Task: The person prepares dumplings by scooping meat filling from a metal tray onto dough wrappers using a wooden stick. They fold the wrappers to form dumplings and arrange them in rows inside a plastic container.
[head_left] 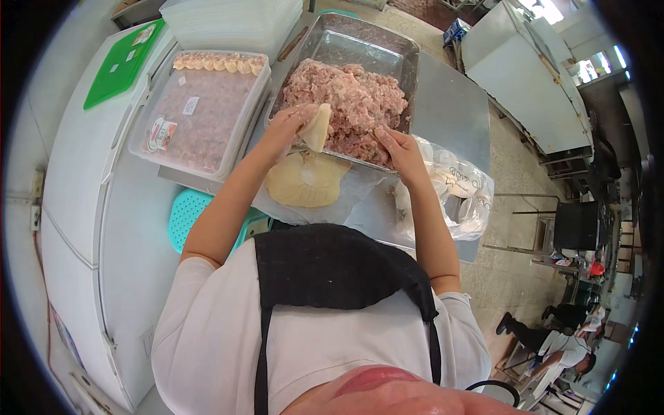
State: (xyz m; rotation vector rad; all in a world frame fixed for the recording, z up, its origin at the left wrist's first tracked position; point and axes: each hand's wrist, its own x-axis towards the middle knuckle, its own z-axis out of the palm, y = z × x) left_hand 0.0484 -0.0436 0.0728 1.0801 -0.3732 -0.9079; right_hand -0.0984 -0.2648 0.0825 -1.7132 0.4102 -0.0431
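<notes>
And the left hand (282,130) was in close, gripping a thin, pale-yellow round of dough (317,128), curved upright over the near left side of the deep, rectangular metal tray (356,43). Across from it, the right hand (401,151) had its fingers bent at the meat by the near right rim; whether they gripped any, the view could not tell. Inside that tray sat a big heap of coarse, moist, pink ground meat (346,93), lumpy and mounded towards the near side, the shiny wall and floor showing at the far end. Just below the tray came a flat, overlapping spread of smooth, pale-yellow dough rounds (306,183) on a crinkled, whitish sheet (360,197), and to the right a wrinkled clear plastic bag (477,197) with black handwriting, its contents hard to make out, all on the grey metal table (451,104). Over on the left, a shallow, translucent plastic container (259,114) showed pinkish contents with a row of small, plump, pale pieces (220,63) along its far end. Beyond it rose a stack of translucent plastic sheets or trays (232,22), and below it sat a turquoise, perforated plastic basket (185,218).
</notes>
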